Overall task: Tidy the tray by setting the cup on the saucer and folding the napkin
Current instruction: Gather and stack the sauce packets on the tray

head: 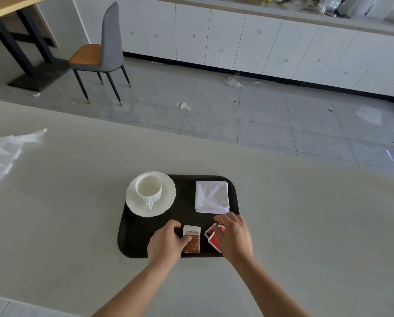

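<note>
A dark tray [186, 221] lies on the pale table. At its far left a white cup [148, 188] stands upright on a white saucer [166, 203], handle turned toward me. A white napkin [212, 197] lies folded in a square at the tray's far right. On the near part of the tray, my left hand [166, 244] grips a brown biscuit packet [191, 239] with thumb against its left side. My right hand [233, 236] pinches a red and white packet [215, 236] beside it.
White crumpled paper [6, 154] lies at the table's far left edge. Beyond the table there is a tiled floor with scraps, a grey chair [102, 56] and white cabinets [237, 42].
</note>
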`<state>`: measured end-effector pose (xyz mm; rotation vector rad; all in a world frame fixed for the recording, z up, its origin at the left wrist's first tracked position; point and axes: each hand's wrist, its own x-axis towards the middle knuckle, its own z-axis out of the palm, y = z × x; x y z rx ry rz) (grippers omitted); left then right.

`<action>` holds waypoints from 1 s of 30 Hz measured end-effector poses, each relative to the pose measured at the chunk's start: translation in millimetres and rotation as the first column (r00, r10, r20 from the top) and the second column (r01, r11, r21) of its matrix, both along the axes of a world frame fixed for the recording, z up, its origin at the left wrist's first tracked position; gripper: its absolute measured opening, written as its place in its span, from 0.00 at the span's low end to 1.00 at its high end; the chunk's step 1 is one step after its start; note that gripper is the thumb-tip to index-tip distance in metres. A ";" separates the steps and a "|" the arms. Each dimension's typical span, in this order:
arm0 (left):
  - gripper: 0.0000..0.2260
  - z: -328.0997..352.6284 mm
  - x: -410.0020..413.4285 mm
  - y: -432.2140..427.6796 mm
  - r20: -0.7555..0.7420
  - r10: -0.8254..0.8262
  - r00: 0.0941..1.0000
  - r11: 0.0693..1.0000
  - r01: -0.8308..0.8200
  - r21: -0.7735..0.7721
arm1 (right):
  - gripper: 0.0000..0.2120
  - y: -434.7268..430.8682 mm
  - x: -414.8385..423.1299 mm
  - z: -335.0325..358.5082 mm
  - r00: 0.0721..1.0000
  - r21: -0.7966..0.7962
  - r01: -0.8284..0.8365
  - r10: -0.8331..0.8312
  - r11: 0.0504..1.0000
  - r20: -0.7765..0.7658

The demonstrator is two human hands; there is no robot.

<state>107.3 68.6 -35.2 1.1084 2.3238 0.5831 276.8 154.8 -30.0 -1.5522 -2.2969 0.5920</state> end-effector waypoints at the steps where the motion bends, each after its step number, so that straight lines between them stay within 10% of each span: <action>1: 0.19 -0.4 0.7 1.6 -0.024 -0.029 0.999 1.000 0.029 -0.002 | 0.12 -0.3 8.4 -0.1 0.999 -0.008 0.026 -0.026 1.000 0.033; 7: 0.18 -2.4 0.9 11.3 -0.061 -0.083 0.995 0.997 0.083 0.000 | 0.22 -6.6 20.7 -3.6 0.948 -0.124 -0.037 0.074 0.992 0.309; 19: 0.16 -3.1 -1.7 9.4 0.037 -0.063 0.997 0.997 0.062 0.034 | 0.15 10.9 10.5 9.4 0.997 -0.379 0.043 -0.014 0.924 0.080; 30: 0.16 -7.0 -5.1 10.2 0.096 -0.069 0.993 0.997 0.067 0.028 | 0.07 0.9 13.2 21.3 0.991 -0.139 0.027 -0.008 0.990 0.135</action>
